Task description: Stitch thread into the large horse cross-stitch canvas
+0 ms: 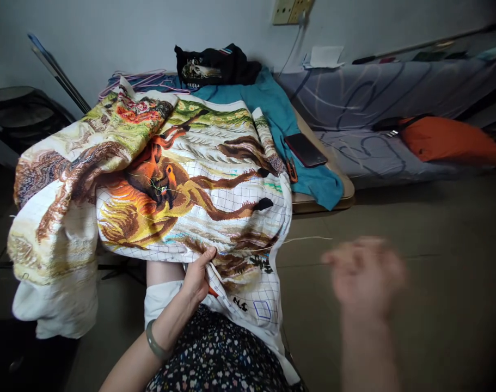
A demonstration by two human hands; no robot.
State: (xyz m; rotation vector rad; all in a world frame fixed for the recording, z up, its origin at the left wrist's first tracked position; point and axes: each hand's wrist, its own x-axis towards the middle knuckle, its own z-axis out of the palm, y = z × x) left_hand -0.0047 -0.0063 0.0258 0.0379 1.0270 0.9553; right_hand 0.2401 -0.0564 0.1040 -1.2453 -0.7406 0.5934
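A large cross-stitch cloth (231, 198), partly stitched with a brown and orange horse, is draped over my lap and the low surface ahead. Its printed grid shows in the unstitched white areas. My left hand (198, 275) is closed on the near edge, thumb on top and the other fingers hidden beneath the fabric. Off the cloth's right side, my right hand (366, 277) is raised and blurred by motion, its fingers curled in. A pale thread (307, 238) runs from the cloth toward it; whatever is in those fingers cannot be made out.
A dark phone (305, 150) and an orange-handled tool (291, 170) lie on a teal cloth (329, 190). Behind are a black bag (219, 66) and pink hangers (149, 81). An orange bag (452, 139) rests on the plastic-covered furniture (362, 147) at right.
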